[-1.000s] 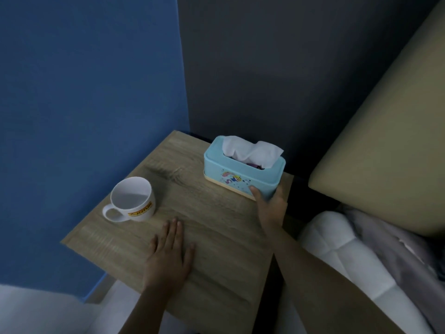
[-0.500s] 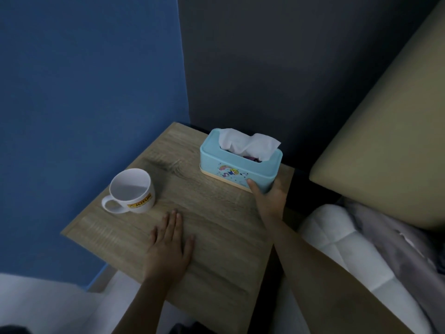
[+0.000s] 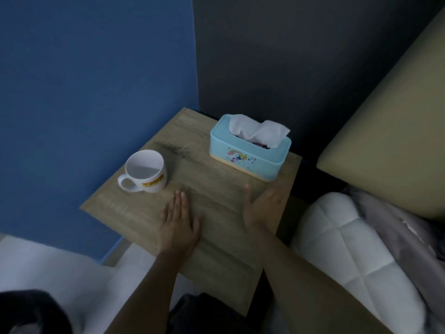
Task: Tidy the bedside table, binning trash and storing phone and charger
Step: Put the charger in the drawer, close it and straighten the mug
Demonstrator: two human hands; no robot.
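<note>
A light blue tissue box (image 3: 248, 153) with a white tissue sticking out stands at the back right of the wooden bedside table (image 3: 216, 189). A white mug (image 3: 145, 174) with a yellow label stands empty near the left edge. My left hand (image 3: 179, 222) lies flat on the tabletop, fingers straight, just right of the mug. My right hand (image 3: 261, 208) hovers with relaxed fingers a short way in front of the tissue box, apart from it and holding nothing. No phone or charger is in sight.
A blue wall and a dark grey wall meet behind the table. To the right are a beige padded headboard (image 3: 390, 126) and a white quilted pillow (image 3: 356, 249) with grey bedding. A dark object (image 3: 31, 312) fills the lower left corner.
My right hand has let go of the tissue box and drawn back toward me. The box now sits further back on the table. My left hand has stayed flat in place.
</note>
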